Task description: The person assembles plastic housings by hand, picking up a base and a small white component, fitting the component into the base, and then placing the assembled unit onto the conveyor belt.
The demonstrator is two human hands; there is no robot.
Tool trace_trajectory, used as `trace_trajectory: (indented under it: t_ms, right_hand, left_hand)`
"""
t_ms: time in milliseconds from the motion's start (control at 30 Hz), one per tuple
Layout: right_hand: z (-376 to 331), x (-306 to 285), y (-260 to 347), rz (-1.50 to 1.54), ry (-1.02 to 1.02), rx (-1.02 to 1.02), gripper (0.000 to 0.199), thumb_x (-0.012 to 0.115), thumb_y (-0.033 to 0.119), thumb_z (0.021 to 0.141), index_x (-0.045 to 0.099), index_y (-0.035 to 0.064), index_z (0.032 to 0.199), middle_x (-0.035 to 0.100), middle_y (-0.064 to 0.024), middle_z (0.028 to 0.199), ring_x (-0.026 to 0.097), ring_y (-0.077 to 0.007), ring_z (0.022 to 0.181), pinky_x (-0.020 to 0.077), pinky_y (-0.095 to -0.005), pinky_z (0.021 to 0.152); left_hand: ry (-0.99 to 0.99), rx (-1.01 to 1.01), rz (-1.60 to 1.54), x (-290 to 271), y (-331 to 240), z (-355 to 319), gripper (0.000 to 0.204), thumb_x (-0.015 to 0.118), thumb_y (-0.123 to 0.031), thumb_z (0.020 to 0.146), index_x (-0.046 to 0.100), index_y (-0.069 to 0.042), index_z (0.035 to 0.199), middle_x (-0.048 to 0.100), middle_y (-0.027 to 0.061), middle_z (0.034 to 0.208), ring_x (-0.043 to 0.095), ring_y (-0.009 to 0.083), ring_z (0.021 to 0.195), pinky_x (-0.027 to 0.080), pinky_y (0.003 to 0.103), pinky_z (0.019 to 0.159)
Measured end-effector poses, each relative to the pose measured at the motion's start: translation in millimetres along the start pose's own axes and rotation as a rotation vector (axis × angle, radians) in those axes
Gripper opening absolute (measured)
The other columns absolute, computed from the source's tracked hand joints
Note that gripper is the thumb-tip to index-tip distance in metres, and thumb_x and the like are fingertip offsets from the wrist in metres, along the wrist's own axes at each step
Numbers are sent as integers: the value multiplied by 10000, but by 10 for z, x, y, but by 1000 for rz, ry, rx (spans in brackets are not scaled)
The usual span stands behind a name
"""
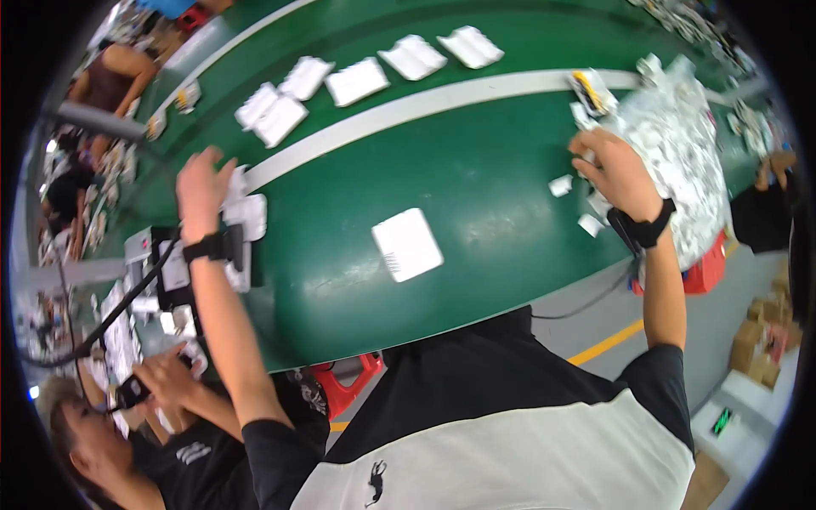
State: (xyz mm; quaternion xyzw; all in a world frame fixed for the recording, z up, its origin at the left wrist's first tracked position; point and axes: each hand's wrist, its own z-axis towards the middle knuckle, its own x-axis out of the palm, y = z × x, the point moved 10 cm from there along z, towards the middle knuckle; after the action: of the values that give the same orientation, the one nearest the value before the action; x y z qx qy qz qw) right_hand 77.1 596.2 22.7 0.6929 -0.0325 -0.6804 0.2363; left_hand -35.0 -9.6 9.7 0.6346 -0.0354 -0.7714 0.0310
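Where the green belt [476, 170] bends across the view, both arms are stretched out over it from the near edge. The left hand [201, 189] is raised at the belt's left side, fingers spread apart, and is laid against a small stack of white trays [246, 212]; whether any tray is actually gripped cannot be told, since the palm is turned away. A black wristband [208, 247] is worn on that arm, and a black device behind it is partly hidden by the forearm.

The right hand [614, 168] is reached to the far right, into a large heap of white parts [680, 161]. Its fingers are curled and buried in the heap, so what is held, if anything, cannot be made out. A black strap [650, 228] is seen on that wrist. A few loose white pieces [561, 184] are scattered just beside the hand, and a yellow-and-black item [586, 89] is half lost at the heap's far edge.

One white flat tray [407, 244] is left alone mid-belt, well apart from both hands. More white trays [357, 81] are lined along the far side, beyond the white stripe [425, 106].

At the lower left, another person's hands [161, 374] are seen, closed around a dark object too small to identify. A red stool [344, 387] is mostly covered by the belt and shirt.
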Motion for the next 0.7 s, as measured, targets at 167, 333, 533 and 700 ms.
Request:
trace_trajectory:
  t_ms: [167,333,533,700]
  right_hand:
    - [-15,201,369,71,105,-149,219,754,70,930,663,75,1129,651,-106,1029,669,-332,930,553,-437,816]
    - [-7,348,491,3,73,-138,140,719,70,950,639,74,1065,604,-112,971,650,-372,926,540,-454,801]
    - [-12,298,643,115,25,-114,69,681,40,974,623,36,1011,578,-143,963,625,-394,889,503,-466,776]
    - [90,421,691,143,40,-111,64,673,30,981,614,25,1007,580,-147,970,620,-398,878,499,-461,773]
  left_hand:
    - [269,-255,-51,221,346,-164,435,748,-505,945,755,-138,1179,761,179,1245,720,412,1148,566,498,955]
    - [275,-102,-132,244,341,-85,422,805,-407,900,743,-131,1214,767,175,1190,726,395,1121,567,477,951]
    - [295,35,-249,-2,-192,-294,544,870,-179,777,684,-107,1283,674,183,1177,664,387,1144,537,452,1002]
    - [50,157,-349,-459,-763,-472,575,834,-139,728,688,-143,1284,621,211,1253,620,425,1182,543,487,1000]
